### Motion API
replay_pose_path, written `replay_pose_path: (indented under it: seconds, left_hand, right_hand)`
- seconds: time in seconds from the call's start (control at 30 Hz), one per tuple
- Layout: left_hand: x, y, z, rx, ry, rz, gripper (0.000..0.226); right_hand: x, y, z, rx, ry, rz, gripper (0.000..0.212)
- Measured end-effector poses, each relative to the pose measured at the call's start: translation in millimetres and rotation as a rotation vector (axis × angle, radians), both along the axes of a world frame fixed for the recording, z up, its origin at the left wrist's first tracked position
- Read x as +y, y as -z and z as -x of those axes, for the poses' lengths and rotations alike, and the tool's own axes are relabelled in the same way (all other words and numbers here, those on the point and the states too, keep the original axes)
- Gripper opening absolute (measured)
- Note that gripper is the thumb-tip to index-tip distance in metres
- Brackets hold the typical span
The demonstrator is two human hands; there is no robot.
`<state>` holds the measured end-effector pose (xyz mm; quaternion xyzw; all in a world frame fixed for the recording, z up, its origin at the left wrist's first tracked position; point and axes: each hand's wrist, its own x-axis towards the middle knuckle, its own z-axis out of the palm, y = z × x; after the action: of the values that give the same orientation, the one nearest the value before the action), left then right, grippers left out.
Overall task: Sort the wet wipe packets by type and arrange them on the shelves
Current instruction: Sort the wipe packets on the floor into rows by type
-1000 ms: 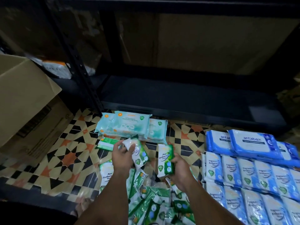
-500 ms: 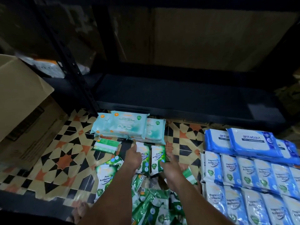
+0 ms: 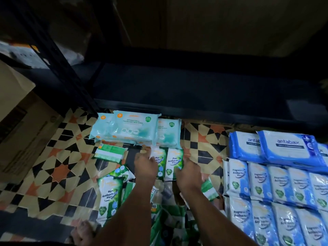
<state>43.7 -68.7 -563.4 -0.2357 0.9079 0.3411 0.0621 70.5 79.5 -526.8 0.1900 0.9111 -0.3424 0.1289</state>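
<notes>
Two green-and-white pine antibacterial wipe packets lie side by side on the tiled floor, just below a stack of pale teal fragrance-free packs [image 3: 134, 128]. My left hand [image 3: 144, 162] rests on the left packet [image 3: 160, 164], fingers stretched toward its top. My right hand [image 3: 190, 172] touches the right edge of the right packet [image 3: 174, 161]. A loose heap of more green packets [image 3: 170, 219] lies under my forearms. The dark bottom shelf [image 3: 195, 89] stands behind the teal packs.
Blue antabax packs [image 3: 291, 148] and rows of blue-and-white fragrance-free packets [image 3: 276, 181] fill the floor at right. A cardboard box [image 3: 16, 121] stands at left beside the black shelf upright [image 3: 58, 68]. More green packets [image 3: 110, 197] lie left of my arms.
Both hands carried a green packet each from above the heap forward and down. The two packets now lie flat next to each other below the teal packs.
</notes>
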Motion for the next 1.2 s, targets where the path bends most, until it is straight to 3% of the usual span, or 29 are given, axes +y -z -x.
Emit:
replay_pose_path:
  seconds: [0.2,0.33,0.43,0.57,0.6,0.67,0.7,0.77,0.87,1.0,1.2]
  left_hand:
    - [-2.4,2.8,-0.9,0.035,0.004,-0.047,0.034]
    - [-7.9,-1.2,-0.9,0.036,0.008,-0.101,0.029]
    - [-9.2,-11.4,-3.5,0.02,0.037,-0.092,0.005]
    - [-12.0,-20.3,-8.2,0.004,0.066,-0.068,0.045]
    - [-12.8,-21.8,-10.4,0.011,0.079,-0.085,0.042]
    - [-17.3,-28.6,-16.7,0.018,0.109,-0.096,0.009]
    - [-19.2,-33.3,-20.6,0.036,0.119,-0.059,0.01]
    - [-25.6,-37.1,-29.4,0.086,0.113,0.023,0.028]
    - [-33.6,-41.5,-50.8,0.103,0.091,0.138,0.034]
    - [-42.8,-44.2,-72.9,0.095,0.042,0.144,0.034]
    - [-53.5,-49.7,-86.3,-0.147,0.063,0.214,0.077]
  right_hand:
    - [10.7,-0.3,4.7,-0.005,-0.046,0.132,0.031]
    - [19.0,0.4,8.1,-0.036,-0.085,0.157,0.045]
    - [23.7,-9.1,6.9,-0.057,-0.136,0.203,0.043]
    - [33.3,-20.6,3.8,-0.104,-0.198,0.254,0.048]
    - [35.4,-23.7,3.1,-0.109,-0.207,0.259,0.05]
    - [40.4,-29.1,1.1,-0.096,-0.213,0.254,0.051]
    - [43.2,-32.4,-1.0,-0.084,-0.212,0.249,0.049]
    - [48.5,-36.0,-7.5,-0.067,-0.26,0.162,0.045]
    - [58.3,-33.0,-17.7,-0.047,-0.453,-0.042,0.043]
    - [68.1,-35.3,-34.9,-0.234,-0.787,-0.319,0.075]
    - [73.6,-24.0,-56.6,-0.18,-0.893,-0.54,0.076]
